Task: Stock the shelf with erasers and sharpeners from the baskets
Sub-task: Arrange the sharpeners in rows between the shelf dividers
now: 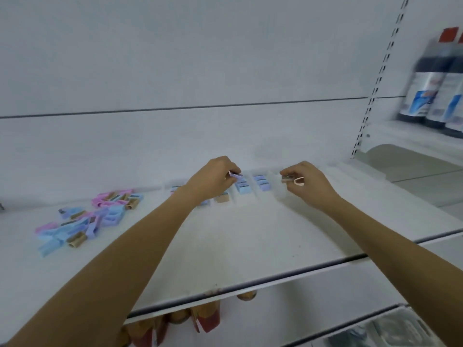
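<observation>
Both my arms reach over a white shelf (238, 236) towards its back. My left hand (213, 179) pinches a small purple eraser (235, 175) just above a row of blue and purple erasers (250, 185) that stand in clear dividers. To the right, my right hand (307, 182) pinches a small white sharpener (292, 179) over a clear divider slot. A loose pile of pink, blue and purple sharpeners (85, 219) lies on the left part of the shelf.
Dark bottles (436, 88) with blue and white labels stand on a higher shelf at the right, beside a slotted upright (375, 86). Brown and red packets (200, 319) show under the shelf's front edge. The white back wall is close behind the erasers.
</observation>
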Demonstrator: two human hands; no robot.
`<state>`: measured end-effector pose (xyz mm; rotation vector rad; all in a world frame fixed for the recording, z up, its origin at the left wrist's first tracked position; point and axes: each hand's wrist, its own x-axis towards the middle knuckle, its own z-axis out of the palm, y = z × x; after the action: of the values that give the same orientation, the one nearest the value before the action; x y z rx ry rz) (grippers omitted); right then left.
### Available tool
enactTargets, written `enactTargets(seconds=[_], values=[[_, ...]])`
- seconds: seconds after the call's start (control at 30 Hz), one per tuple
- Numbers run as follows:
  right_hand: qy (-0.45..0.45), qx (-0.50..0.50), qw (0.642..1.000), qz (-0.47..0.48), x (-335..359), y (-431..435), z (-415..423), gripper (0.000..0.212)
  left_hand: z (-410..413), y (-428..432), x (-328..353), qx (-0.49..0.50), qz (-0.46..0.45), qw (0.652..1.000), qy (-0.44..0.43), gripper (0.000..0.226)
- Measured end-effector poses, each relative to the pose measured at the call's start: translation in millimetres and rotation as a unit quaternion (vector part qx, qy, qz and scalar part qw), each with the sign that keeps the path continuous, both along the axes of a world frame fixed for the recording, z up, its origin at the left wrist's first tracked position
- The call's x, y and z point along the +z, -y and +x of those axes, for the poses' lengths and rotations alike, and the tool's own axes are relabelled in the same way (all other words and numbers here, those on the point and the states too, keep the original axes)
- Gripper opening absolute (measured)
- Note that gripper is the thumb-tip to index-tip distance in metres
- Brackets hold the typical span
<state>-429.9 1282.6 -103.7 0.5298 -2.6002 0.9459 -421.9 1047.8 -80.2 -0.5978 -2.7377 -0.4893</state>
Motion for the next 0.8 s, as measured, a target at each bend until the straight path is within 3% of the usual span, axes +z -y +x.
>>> enactTargets(seconds=[0.27,0.43,0.63,0.8], values=[[-0.024,0.103,0.994,0.01,0.9,11.0,-49.9,0.025,-9.8,-28.0,-21.1,0.087,0.065,0.994,-0.011,0.016],[-0.049,0.158,0.986,-0.015,-14.0,11.5,-56.9,0.02,-2.9,-38.1,-40.9,0.126,0.027,0.991,-0.045,0.013],[-0.085,0.201,0.975,0.046,-15.3,4.4,-60.7,0.004,2.9,-39.2,-49.0,0.139,0.011,0.988,-0.073,0.009],[-0.056,0.188,0.971,0.135,-18.0,2.0,-58.8,0.009,3.7,-40.0,-53.9,0.132,-0.015,0.986,-0.098,0.01]])
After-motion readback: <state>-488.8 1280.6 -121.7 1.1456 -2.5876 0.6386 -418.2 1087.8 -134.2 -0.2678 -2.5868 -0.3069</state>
